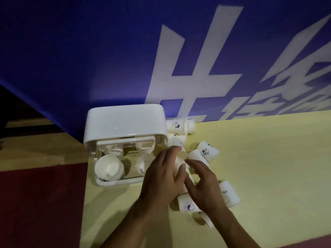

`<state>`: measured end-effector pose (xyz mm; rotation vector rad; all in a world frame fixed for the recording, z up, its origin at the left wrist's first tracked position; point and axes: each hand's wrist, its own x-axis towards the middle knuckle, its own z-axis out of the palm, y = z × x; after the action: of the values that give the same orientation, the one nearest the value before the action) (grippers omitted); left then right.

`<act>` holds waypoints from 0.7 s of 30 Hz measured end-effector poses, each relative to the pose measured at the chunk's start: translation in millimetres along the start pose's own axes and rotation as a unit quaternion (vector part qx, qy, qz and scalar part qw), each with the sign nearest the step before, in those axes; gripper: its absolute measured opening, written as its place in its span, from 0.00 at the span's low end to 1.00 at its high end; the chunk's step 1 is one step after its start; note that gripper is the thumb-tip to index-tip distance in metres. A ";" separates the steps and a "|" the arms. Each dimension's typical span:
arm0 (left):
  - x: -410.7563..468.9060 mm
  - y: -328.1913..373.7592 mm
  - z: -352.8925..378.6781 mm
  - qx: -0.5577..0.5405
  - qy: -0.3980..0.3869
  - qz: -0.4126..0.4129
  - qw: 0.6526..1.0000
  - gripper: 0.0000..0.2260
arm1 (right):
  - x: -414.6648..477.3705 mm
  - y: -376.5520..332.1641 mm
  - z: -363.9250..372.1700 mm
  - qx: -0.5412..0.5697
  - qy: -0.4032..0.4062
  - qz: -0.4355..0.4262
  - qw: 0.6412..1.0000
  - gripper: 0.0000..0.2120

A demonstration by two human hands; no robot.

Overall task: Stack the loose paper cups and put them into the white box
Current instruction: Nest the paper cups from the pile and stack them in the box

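Observation:
The white box [123, 122] stands on the yellow floor with its lid raised; stacked paper cups [109, 167] sit in its compartments. Just right of the box, my left hand [161, 178] and my right hand [206, 187] close from both sides around a stack of white cups [180, 164], which they mostly hide. Loose cups lie around: a panda cup [207, 151] on its side, a smiley cup [230, 194] by my right wrist, a cup with a purple print [187, 204] under my hands, and two cups [176, 125] against the wall.
A blue wall with large white characters [197, 68] rises right behind the box. Red floor [39, 203] lies left of the yellow strip [268, 167], which stretches to the right.

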<state>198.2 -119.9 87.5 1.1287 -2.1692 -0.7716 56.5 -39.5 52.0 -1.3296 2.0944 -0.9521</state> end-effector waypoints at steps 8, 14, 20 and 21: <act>163.0 1.0 85.6 0.269 -0.200 0.012 0.942 0.34 | 18.0 76.8 -102.1 0.019 0.038 0.083 0.996 0.14; 182.3 -37.8 117.8 0.379 -0.260 -0.056 0.886 0.34 | 30.2 142.8 -133.8 0.019 0.005 0.108 0.994 0.13; 181.3 -41.2 121.7 0.358 -0.224 -0.098 0.901 0.26 | 57.5 182.5 -138.9 -0.006 -0.071 0.109 0.991 0.19; 179.5 -34.4 118.6 0.334 -0.205 -0.109 0.913 0.26 | 63.8 185.2 -137.7 -0.009 -0.085 0.111 0.990 0.22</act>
<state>46.0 -261.7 22.7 1.6882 -2.8107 -0.3631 -173.7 -3.3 -3.1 -1.1139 2.0702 -0.7028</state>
